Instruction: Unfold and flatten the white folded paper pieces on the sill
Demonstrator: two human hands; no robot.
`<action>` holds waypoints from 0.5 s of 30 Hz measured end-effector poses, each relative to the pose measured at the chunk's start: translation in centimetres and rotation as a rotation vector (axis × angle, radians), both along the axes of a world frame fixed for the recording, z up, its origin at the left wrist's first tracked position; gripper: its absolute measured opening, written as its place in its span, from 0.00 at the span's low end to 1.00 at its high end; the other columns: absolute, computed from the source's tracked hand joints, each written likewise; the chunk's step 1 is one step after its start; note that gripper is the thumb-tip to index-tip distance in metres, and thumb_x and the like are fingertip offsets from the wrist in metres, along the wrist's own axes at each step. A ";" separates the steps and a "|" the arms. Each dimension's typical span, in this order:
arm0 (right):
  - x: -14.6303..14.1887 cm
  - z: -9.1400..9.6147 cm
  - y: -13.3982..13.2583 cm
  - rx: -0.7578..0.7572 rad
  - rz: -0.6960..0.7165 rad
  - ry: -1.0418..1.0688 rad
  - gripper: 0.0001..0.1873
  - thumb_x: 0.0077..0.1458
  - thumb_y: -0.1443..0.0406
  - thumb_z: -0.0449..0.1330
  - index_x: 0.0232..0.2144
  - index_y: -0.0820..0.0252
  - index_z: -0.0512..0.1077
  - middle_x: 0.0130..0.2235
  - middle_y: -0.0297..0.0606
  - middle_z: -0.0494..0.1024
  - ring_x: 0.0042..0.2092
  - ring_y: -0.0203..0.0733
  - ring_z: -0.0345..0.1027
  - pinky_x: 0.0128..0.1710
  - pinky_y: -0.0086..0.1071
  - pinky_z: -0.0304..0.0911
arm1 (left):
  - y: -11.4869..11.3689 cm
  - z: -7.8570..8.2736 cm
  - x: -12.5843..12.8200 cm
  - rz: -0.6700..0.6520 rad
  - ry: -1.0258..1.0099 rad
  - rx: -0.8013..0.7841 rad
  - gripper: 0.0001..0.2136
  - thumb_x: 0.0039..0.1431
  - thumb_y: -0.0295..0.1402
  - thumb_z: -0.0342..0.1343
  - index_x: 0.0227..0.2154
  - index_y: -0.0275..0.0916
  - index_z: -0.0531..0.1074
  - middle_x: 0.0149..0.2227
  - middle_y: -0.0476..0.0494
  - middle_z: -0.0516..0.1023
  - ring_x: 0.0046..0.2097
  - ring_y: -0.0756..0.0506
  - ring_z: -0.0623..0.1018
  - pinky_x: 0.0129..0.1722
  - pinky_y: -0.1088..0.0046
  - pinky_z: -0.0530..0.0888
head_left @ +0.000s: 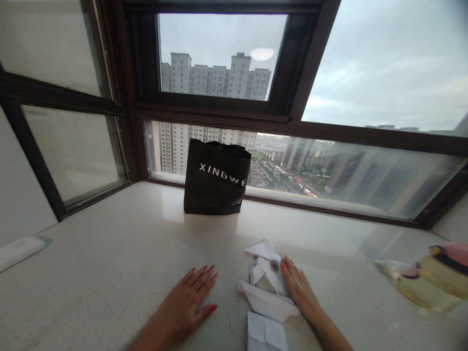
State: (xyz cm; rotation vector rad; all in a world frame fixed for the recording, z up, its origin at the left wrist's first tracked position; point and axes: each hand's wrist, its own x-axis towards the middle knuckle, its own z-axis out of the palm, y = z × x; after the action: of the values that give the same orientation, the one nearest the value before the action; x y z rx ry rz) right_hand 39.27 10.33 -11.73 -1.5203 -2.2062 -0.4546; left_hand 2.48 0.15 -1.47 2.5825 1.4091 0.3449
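My left hand [188, 303] lies flat on the pale speckled sill, fingers stretched out and holding nothing. Along the right side of a row of folded white papers rests my right hand [298, 282], fingers extended, its edge touching or nearly touching them. Farthest in the row is a pointed folded paper [266, 250]. Nearer come a layered folded paper [263, 274], a boat-like folded paper [268, 301] and a square folded paper [266, 332] with crease lines, cut off by the bottom edge. Beyond both hands a black bag [217, 183] with white lettering stands upright.
The speckled sill [109, 253] runs up to dark-framed windows [219, 109]. At the right are yellowish clear containers [435, 278] with pink tops, blurred, and a crumpled clear wrapper [393, 267] beside them. A white flat object [20, 251] lies at the left edge.
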 end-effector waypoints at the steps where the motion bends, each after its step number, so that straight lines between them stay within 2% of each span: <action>1: -0.1 0.1 -0.1 -0.006 -0.007 0.000 0.26 0.53 0.70 0.35 0.53 0.54 0.57 0.54 0.45 0.63 0.56 0.49 0.53 0.50 0.51 0.52 | 0.0 0.1 0.0 0.003 0.004 -0.010 0.25 0.58 0.48 0.34 0.57 0.50 0.41 0.61 0.50 0.46 0.60 0.45 0.51 0.57 0.63 0.50; 4: -0.3 0.4 -0.2 -0.035 -0.021 0.006 0.26 0.53 0.69 0.35 0.50 0.56 0.61 0.54 0.47 0.62 0.56 0.50 0.53 0.50 0.51 0.52 | -0.1 0.5 0.1 0.015 0.009 -0.044 0.25 0.58 0.48 0.33 0.57 0.49 0.43 0.61 0.50 0.46 0.60 0.46 0.50 0.57 0.63 0.50; 10: -0.7 0.9 -0.3 -0.059 -0.031 0.065 0.26 0.53 0.68 0.35 0.50 0.55 0.61 0.54 0.45 0.63 0.56 0.49 0.53 0.50 0.51 0.52 | -0.1 0.9 0.1 0.028 -0.027 -0.046 0.24 0.58 0.48 0.33 0.57 0.50 0.46 0.60 0.50 0.49 0.60 0.47 0.51 0.57 0.64 0.50; 15: -1.8 2.4 -0.6 -0.119 -0.044 0.228 0.25 0.55 0.62 0.34 0.50 0.57 0.61 0.53 0.47 0.64 0.54 0.50 0.55 0.50 0.51 0.52 | -0.1 1.0 0.2 0.061 -0.047 -0.051 0.23 0.58 0.48 0.34 0.56 0.51 0.49 0.60 0.51 0.51 0.60 0.47 0.53 0.57 0.65 0.51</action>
State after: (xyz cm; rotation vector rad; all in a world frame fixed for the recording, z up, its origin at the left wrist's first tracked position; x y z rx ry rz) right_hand 37.44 9.73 -9.30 -1.5973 -2.0580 -0.1561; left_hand 2.68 0.04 -0.44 2.4786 1.4637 0.3703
